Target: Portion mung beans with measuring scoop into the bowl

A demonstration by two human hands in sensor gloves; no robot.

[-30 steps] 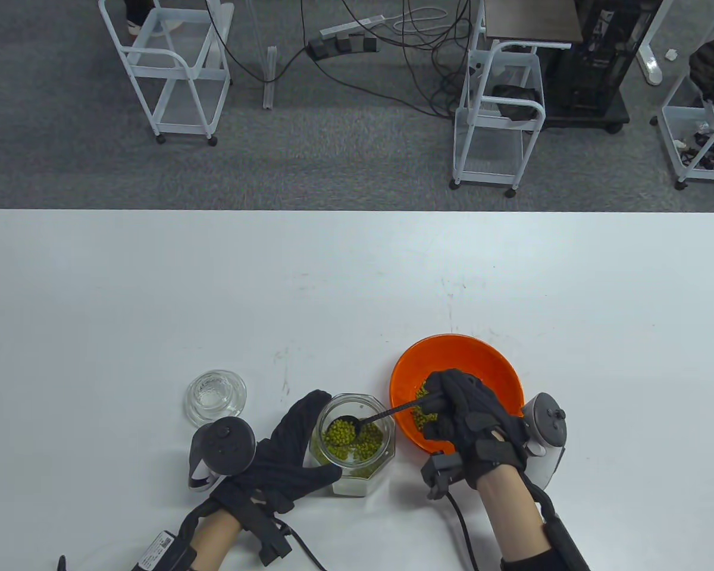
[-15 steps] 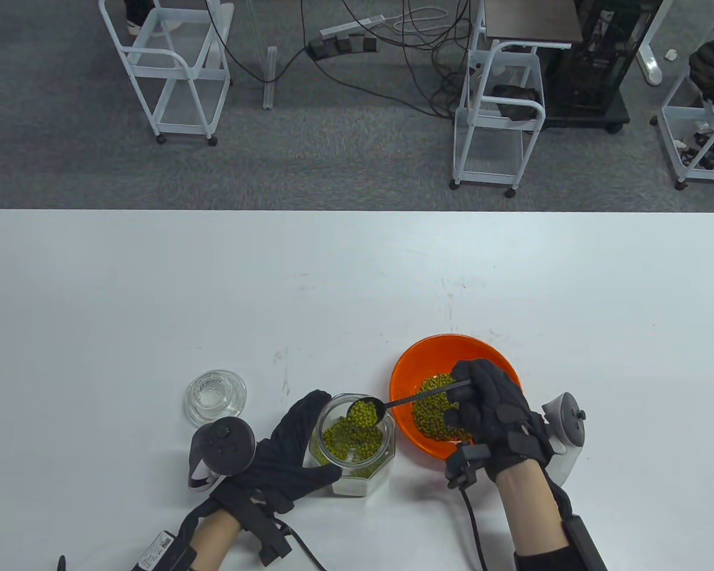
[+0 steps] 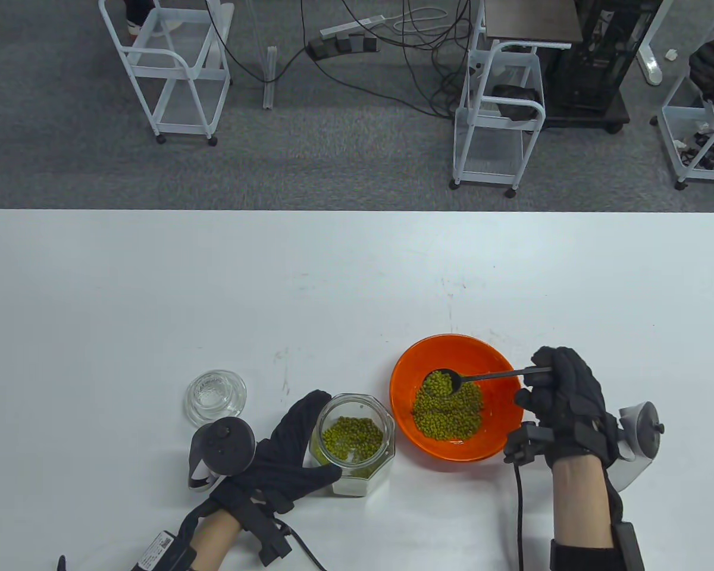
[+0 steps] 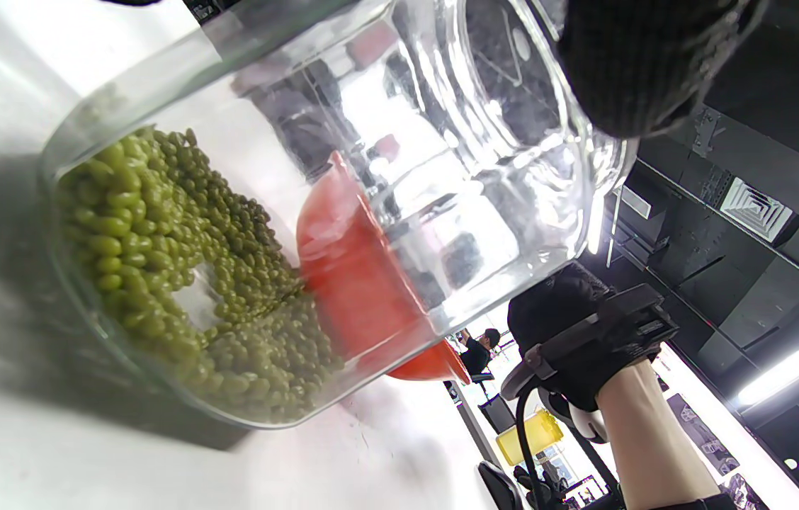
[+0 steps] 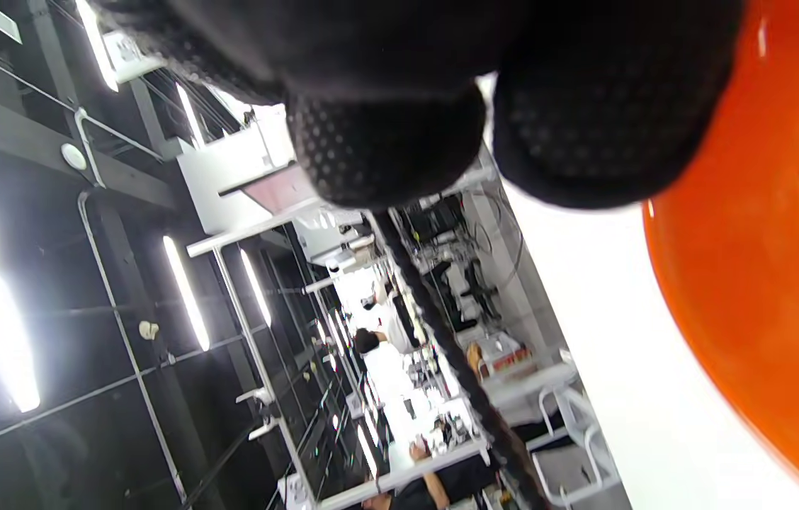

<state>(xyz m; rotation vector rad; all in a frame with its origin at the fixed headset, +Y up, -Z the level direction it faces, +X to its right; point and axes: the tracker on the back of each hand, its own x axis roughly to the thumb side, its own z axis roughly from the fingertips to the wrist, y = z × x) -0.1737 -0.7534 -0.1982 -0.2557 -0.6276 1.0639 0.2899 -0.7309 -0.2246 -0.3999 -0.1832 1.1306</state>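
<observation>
An orange bowl (image 3: 488, 357) near the table's front holds a heap of green mung beans (image 3: 446, 410). My right hand (image 3: 562, 395) grips the handle of a black measuring scoop (image 3: 443, 380); its head, with beans in it, hangs over the bowl's left half. Left of the bowl stands a glass jar (image 3: 357, 440) with mung beans at its bottom. My left hand (image 3: 288, 449) wraps the jar's left side and holds it. In the left wrist view the jar (image 4: 343, 177) fills the frame, with the bowl (image 4: 353, 276) showing through the glass. The right wrist view shows only fingers (image 5: 385, 134) and the bowl's wall (image 5: 775, 297).
The jar's glass lid (image 3: 215, 397) lies on the table left of my left hand. Beyond the table's far edge stand white carts (image 3: 172, 65) and cables on grey carpet.
My right hand lifted the loaded scoop out of the jar and carried it right, over the bowl. My left hand and the jar have not moved.
</observation>
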